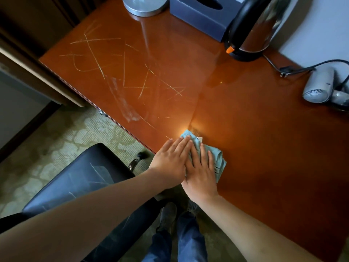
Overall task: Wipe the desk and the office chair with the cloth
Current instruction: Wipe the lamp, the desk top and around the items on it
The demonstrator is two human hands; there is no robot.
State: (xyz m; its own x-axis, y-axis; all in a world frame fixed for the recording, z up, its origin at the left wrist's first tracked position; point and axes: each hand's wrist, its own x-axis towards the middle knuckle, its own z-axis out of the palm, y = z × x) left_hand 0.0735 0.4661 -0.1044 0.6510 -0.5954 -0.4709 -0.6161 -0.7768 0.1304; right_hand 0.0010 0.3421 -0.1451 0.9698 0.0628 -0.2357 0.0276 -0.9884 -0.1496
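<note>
Both hands lie flat on a folded pale blue cloth (217, 157) near the front edge of the reddish-brown wooden surface (264, 138), a little below the centre of the frame. The right hand (201, 173) presses straight-fingered on top of the cloth, which shows beyond its fingertips and along its right side; the left hand (171, 161) overlaps the right from the left, fingers straight too, their tips reaching the cloth's upper corner. Neither hand curls round the cloth. Pale scratch-like streaks and a whitish smear (124, 103) mark the surface in the upper left of the frame, well apart from the cloth. The black office chair (75, 178) stands at lower left, its seat just under the left forearm, with faint streaks on it. Along the top of the frame sit a round lamp base (145, 6), a dark tissue box (200, 17) and a kettle (253, 29); a hair dryer (319, 87) lies at the right edge
</note>
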